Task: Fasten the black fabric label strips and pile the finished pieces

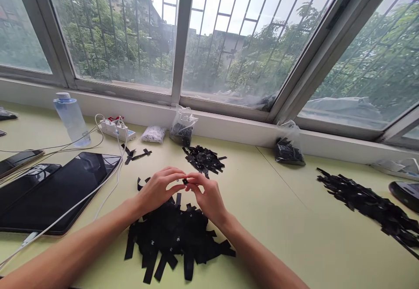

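My left hand [159, 189] and my right hand [206, 195] meet above a heap of black fabric label strips [173, 239] on the pale yellow table [271, 219]. Both hands pinch one small black piece [185, 181] between their fingertips. A smaller pile of black pieces [204, 159] lies just beyond the hands. A few loose black strips [137, 154] lie to the left of that pile.
A dark tablet [59, 190] with a white cable and a phone [19, 160] lie at the left. A water bottle [72, 119] and a power strip [117, 129] stand near the window sill. Plastic bags [182, 127] [288, 147] and a long black pile [369, 201] sit further back and right.
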Motion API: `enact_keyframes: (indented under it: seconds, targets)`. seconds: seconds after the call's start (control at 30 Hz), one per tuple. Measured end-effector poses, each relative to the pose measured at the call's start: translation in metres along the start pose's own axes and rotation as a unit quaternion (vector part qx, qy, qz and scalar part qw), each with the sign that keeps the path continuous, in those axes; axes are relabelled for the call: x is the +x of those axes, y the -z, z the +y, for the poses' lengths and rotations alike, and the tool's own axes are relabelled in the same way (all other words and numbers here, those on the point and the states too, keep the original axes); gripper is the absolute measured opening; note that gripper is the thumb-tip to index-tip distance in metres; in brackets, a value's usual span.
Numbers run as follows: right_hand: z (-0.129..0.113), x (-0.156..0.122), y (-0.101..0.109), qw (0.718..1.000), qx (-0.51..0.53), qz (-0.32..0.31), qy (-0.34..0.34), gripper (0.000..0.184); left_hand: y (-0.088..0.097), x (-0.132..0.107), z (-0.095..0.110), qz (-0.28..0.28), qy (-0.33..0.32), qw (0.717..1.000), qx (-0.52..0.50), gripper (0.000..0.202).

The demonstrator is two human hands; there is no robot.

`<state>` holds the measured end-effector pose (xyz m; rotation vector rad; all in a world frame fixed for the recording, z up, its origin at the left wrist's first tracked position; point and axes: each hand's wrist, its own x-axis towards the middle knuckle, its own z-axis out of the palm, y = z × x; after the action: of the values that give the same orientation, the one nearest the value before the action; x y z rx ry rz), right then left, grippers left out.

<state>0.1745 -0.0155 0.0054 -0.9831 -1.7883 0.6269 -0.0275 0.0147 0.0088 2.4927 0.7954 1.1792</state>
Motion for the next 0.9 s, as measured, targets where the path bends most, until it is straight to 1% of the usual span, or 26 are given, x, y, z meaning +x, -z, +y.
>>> enact_keyframes:
  seconds: [0.13, 0.3, 0.4, 0.5, 0.6, 0.73, 0.9]
  targets:
    - [0.003, -0.001, 0.002, 0.999, -0.038, -0.007, 0.035, 0.022, 0.001, 0.001, 0.001, -0.006, -0.003, 1.0, -0.014, 0.024]
    - [0.006, -0.001, 0.003, 0.996, -0.06, -0.003, 0.06, 0.011, 0.002, 0.003, 0.007, -0.031, -0.012, 0.999, -0.031, 0.033]
    - [0.006, -0.001, 0.003, 0.995, -0.072, -0.015, 0.065, 0.01, 0.001, 0.002, 0.007, -0.041, -0.001, 0.998, -0.045, 0.028]
    - [0.007, -0.002, 0.002, 0.995, -0.076, -0.024, 0.065, 0.009, -0.002, 0.001, 0.002, -0.024, 0.016, 0.998, -0.055, 0.017]
    - [0.008, -0.002, 0.002, 0.994, -0.083, -0.016, 0.062, 0.008, -0.003, 0.0, -0.004, -0.009, 0.023, 0.998, -0.063, 0.009]
    - [0.007, -0.002, 0.002, 0.994, -0.092, -0.011, 0.065, 0.009, -0.003, -0.001, -0.006, -0.019, 0.032, 0.996, -0.086, 0.008]
    - [0.005, -0.002, 0.002, 0.991, -0.101, -0.003, 0.091, 0.016, -0.004, -0.003, -0.005, -0.01, 0.056, 0.993, -0.101, 0.011]
